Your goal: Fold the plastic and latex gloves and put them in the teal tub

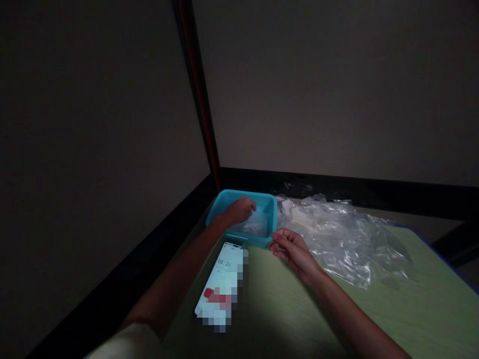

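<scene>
A turquoise plastic basket [271, 199] stands at the far end of the table. My left hand [242, 209] reaches down into it, with fingers curled together; whether anything is between them is hidden. Below that hand, clear plastic [257, 224] lies on the basket's floor. At the basket's front right corner, my right hand [290, 247] pinches the rim between thumb and fingers.
Crumpled clear plastic bags [337, 234] spread over the right of the green table [288, 309]. A phone [220, 274] showing a timer lies in front of the basket, partly blurred out. Walls [337, 89] close in behind and at left.
</scene>
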`<state>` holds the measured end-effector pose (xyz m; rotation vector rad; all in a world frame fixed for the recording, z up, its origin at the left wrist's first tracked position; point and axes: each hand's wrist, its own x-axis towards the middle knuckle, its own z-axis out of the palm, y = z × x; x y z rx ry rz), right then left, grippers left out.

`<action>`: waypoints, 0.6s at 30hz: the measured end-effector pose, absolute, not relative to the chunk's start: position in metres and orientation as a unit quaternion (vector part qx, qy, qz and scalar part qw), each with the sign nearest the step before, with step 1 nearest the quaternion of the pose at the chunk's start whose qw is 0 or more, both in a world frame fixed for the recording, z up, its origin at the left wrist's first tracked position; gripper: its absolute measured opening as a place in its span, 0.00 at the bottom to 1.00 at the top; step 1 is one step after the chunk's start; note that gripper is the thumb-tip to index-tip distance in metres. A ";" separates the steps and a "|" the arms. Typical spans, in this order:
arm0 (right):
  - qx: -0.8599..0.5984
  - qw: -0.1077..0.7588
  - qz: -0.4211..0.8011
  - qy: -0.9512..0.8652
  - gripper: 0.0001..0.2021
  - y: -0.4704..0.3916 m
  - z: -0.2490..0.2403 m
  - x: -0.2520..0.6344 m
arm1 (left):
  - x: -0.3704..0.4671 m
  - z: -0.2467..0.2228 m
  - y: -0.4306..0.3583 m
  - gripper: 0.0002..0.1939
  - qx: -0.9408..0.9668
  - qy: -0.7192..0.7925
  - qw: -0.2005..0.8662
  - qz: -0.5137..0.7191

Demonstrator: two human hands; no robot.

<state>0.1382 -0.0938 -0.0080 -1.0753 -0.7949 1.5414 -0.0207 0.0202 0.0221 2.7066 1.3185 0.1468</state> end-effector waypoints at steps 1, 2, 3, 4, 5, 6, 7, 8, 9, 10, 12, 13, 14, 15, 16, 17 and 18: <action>-0.449 0.523 0.644 -0.331 0.18 -0.093 -0.008 0.138 | -0.020 0.022 0.020 0.15 0.896 0.437 0.056 0.055; -0.450 0.523 0.644 -0.331 0.17 -0.093 -0.008 0.138 | -0.020 0.021 0.019 0.15 0.897 0.435 0.051 0.060; -0.451 0.523 0.643 -0.331 0.17 -0.093 -0.008 0.138 | -0.019 0.020 0.019 0.15 0.898 0.433 0.047 0.064; -0.451 0.523 0.643 -0.330 0.17 -0.093 -0.007 0.138 | -0.019 0.019 0.020 0.15 0.899 0.430 0.044 0.067; -0.452 0.523 0.643 -0.330 0.16 -0.092 -0.007 0.139 | -0.020 0.019 0.020 0.15 0.901 0.427 0.042 0.070; -0.453 0.523 0.643 -0.330 0.16 -0.092 -0.007 0.139 | -0.020 0.018 0.022 0.15 0.902 0.423 0.041 0.074; -0.453 0.523 0.643 -0.330 0.16 -0.092 -0.007 0.139 | -0.021 0.018 0.024 0.16 0.904 0.419 0.039 0.079; -0.453 0.523 0.643 -0.329 0.16 -0.091 -0.007 0.139 | -0.022 0.018 0.026 0.16 0.905 0.415 0.038 0.086; -0.453 0.523 0.642 -0.329 0.16 -0.091 -0.007 0.139 | -0.023 0.018 0.028 0.15 0.906 0.412 0.036 0.094; -0.453 0.524 0.642 -0.329 0.16 -0.091 -0.006 0.140 | -0.023 0.019 0.030 0.14 0.906 0.410 0.035 0.102; -0.452 0.525 0.642 -0.328 0.16 -0.090 -0.006 0.140 | -0.023 0.020 0.033 0.11 0.905 0.407 0.036 0.118; -0.452 0.525 0.642 -0.328 0.17 -0.089 -0.006 0.140 | -0.022 0.021 0.034 0.11 0.904 0.407 0.038 0.125; -0.452 0.526 0.641 -0.327 0.17 -0.089 -0.006 0.140 | -0.021 0.022 0.034 0.13 0.903 0.407 0.041 0.130; -0.452 0.527 0.641 -0.326 0.17 -0.088 -0.006 0.140 | -0.019 0.023 0.033 0.14 0.903 0.407 0.044 0.133; -0.452 0.528 0.641 -0.325 0.17 -0.088 -0.006 0.140 | -0.017 0.024 0.033 0.14 0.902 0.407 0.048 0.136; -0.451 0.529 0.642 -0.325 0.18 -0.088 -0.006 0.140 | -0.015 0.025 0.032 0.14 0.901 0.407 0.052 0.139; -0.450 0.529 0.642 -0.325 0.18 -0.087 -0.006 0.140 | -0.013 0.025 0.032 0.13 0.901 0.407 0.057 0.142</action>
